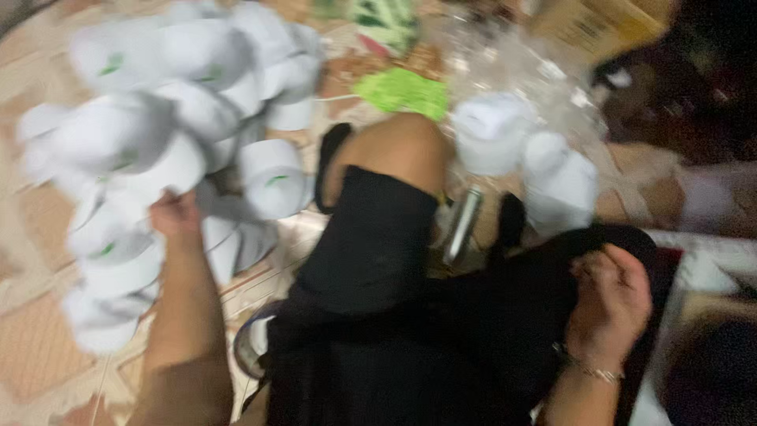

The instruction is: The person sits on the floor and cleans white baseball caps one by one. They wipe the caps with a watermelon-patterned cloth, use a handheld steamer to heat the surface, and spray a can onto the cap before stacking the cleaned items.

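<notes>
The picture is heavily blurred. My left hand [175, 214] reaches into a heap of white paper cups [158, 126] with small green marks, lying on the tiled floor at the left; its fingers seem closed on a cup at the heap's edge. My right hand [611, 304] rests curled on the black cloth [441, 331] over my lap at the lower right, a thin bracelet at its wrist. My bent knee [390, 154] rises in the middle.
Two more white cups [493, 130] stand right of the knee, with a slim metal object [463, 223] below them. A green patch [404, 92], clear plastic wrap [520, 55] and a cardboard box [599, 24] lie at the top. A round metal object [251, 347] sits by my thigh.
</notes>
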